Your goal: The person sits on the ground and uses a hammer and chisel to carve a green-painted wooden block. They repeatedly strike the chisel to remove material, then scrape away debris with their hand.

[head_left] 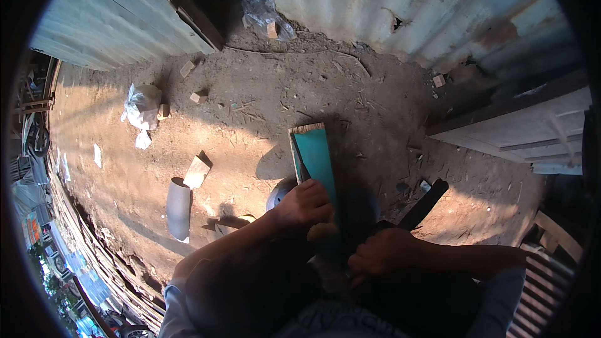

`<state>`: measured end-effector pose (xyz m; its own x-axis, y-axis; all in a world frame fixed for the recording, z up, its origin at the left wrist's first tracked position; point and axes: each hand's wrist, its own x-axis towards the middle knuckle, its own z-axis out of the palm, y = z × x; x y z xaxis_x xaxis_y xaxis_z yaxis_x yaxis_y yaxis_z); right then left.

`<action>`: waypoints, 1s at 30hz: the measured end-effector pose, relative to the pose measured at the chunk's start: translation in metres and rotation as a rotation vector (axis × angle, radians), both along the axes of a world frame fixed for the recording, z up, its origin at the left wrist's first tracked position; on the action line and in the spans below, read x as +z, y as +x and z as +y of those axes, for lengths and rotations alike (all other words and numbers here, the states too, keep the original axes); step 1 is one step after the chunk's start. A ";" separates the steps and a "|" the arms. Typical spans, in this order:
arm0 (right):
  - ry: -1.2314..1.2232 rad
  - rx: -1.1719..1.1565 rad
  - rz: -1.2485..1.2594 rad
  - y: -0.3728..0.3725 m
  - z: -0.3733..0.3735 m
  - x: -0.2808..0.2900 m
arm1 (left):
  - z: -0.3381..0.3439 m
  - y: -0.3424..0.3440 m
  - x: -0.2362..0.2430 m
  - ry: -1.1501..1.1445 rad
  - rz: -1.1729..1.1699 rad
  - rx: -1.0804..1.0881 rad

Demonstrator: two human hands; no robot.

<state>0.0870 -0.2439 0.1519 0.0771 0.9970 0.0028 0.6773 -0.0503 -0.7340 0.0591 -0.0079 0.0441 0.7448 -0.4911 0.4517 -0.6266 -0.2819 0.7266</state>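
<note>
A board painted green (316, 153) stretches away from me between my legs, with bare wood along its far end and left edge. My left hand (307, 202) is closed round a chisel (302, 167), its narrow dark blade lying against the board. Below that fist shows the chisel's round tan butt (322, 232). My right hand (380, 252), also closed, grips a dark-handled tool (424, 205) that sticks out beyond the fist toward the upper right. A blurred greyish piece (328, 270) lies between the hands in shadow; whether it belongs to that tool I cannot tell.
Wood offcuts (199, 97) lie scattered on the dirt floor (244, 144). To the left are a tied white plastic bag (143, 106), a grey curved tube (179, 209) and a wood block (197, 172). Corrugated metal sheets (407, 12) stand at the back; a panelled board (513, 128) leans right.
</note>
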 end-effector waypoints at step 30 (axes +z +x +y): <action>-0.107 -0.302 0.185 0.039 -0.014 -0.006 | 0.022 0.030 0.011 -0.109 -0.005 0.272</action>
<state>0.1257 -0.2578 0.1463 0.3575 0.9231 -0.1415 0.4767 -0.3106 -0.8224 0.0890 0.0138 0.0548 0.8400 -0.2223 0.4949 -0.5424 -0.3609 0.7586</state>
